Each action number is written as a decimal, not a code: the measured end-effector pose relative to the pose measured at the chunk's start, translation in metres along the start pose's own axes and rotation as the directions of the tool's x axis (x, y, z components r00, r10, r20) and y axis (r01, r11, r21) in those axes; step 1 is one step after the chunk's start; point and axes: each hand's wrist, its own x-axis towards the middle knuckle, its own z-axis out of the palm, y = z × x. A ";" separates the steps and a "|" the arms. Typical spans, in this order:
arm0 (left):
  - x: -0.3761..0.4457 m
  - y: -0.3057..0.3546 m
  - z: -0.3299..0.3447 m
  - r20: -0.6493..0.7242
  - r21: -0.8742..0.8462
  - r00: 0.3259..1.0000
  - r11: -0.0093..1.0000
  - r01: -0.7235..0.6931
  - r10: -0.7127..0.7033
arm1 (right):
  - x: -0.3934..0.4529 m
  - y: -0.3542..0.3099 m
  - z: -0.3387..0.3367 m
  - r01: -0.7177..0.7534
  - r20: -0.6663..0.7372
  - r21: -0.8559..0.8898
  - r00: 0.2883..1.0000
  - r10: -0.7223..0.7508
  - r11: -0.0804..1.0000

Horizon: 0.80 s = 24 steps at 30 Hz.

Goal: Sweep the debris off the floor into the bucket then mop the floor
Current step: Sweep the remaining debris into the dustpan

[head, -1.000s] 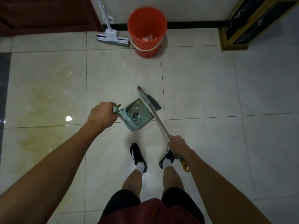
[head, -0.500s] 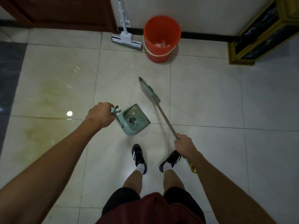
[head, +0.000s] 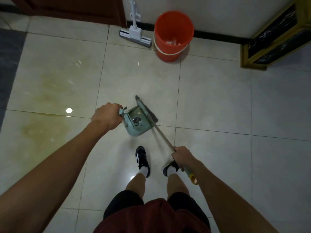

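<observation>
Head view, looking straight down past the person's shorts and black shoes: the left hand [head: 107, 116] is wrapped tight round the handle of the green dustpan [head: 138, 122], fingers fully curled, holding the pan with its mouth turned towards the broom. The right hand [head: 182, 157] is clenched round the lower part of the broom's [head: 152, 121] wooden handle, and the broom's dark bristles lie right along the open edge of the pan, touching it. Inside the pan sits a dark clump and a few pale scraps of debris [head: 137, 120], so the sweeping looks well under way, maybe nearly finished, since no loose bits show on the pale tiles of the floor [head: 218, 106] around it; whether tiny bits remain cannot be told at this size. The red bucket [head: 173, 36] stands well apart, up against the wall, with some pale litter already lying in its bottom, so at least one load seems to have gone in. Just beside it on the left the white mop [head: 134, 35] leans at the wall, head on the floor, untouched. What's left, by the look of it: carry this load over, tip it into the bucket, then swap tools and mop, and those yellowish stains on the left tiles suggest the mop has real work ahead.
</observation>
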 end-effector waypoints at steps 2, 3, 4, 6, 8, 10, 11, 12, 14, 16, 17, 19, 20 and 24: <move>0.000 -0.001 -0.002 0.008 0.007 1.000 1.000 -0.006 0.006 | -0.014 0.002 -0.002 -0.029 0.020 0.140 0.999 0.027 0.990; 0.000 -0.001 -0.005 0.013 0.001 1.000 1.000 -0.004 0.004 | -0.019 0.004 -0.004 -0.038 0.018 0.173 0.999 0.036 0.984; 0.001 -0.003 -0.008 0.016 -0.008 1.000 1.000 0.000 0.000 | -0.024 0.006 -0.004 -0.042 0.010 0.188 0.999 0.041 0.981; 0.002 -0.005 -0.013 0.021 -0.021 1.000 1.000 0.015 -0.015 | -0.029 0.008 -0.005 -0.038 -0.022 0.198 0.999 0.044 0.979; 0.001 -0.007 -0.018 0.027 -0.019 0.999 1.000 0.020 -0.020 | -0.029 0.009 -0.007 -0.030 -0.069 0.183 0.997 0.044 0.983; -0.001 -0.011 -0.021 0.035 -0.010 0.999 0.999 0.030 -0.030 | -0.021 0.010 -0.009 -0.028 -0.112 0.117 0.993 0.041 0.993; -0.003 -0.014 -0.022 0.036 -0.008 0.999 0.999 0.039 -0.039 | -0.017 0.010 -0.010 -0.031 -0.128 0.079 0.991 0.041 0.996; -0.005 -0.016 -0.023 0.034 -0.008 0.998 0.999 0.050 -0.050 | -0.011 0.009 -0.010 -0.042 -0.145 0.049 0.988 0.048 0.998; -0.010 -0.023 -0.022 0.030 -0.016 0.997 0.997 0.074 -0.074 | 0.001 0.006 -0.010 -0.061 -0.156 -0.019 0.986 0.057 0.998; -0.014 -0.028 -0.019 0.030 -0.028 0.995 0.995 0.092 -0.092 | 0.009 0.000 -0.005 -0.069 -0.148 -0.080 0.987 0.057 0.994; -0.016 -0.029 -0.017 0.029 -0.031 0.995 0.995 0.098 -0.097 | 0.011 -0.004 -0.002 -0.067 -0.136 -0.110 0.989 0.052 0.992; -0.019 -0.030 -0.014 0.024 -0.032 0.995 0.995 0.098 -0.097 | 0.008 -0.011 0.008 -0.049 -0.092 -0.106 0.995 0.039 0.993; -0.020 -0.030 -0.013 0.023 -0.034 0.995 0.995 0.095 -0.095 | 0.004 -0.015 0.013 -0.041 -0.065 -0.078 0.997 0.036 0.996; -0.023 -0.022 -0.013 0.013 -0.023 0.997 0.996 0.081 -0.081 | -0.018 -0.024 0.028 -0.071 0.049 0.199 0.997 0.062 0.977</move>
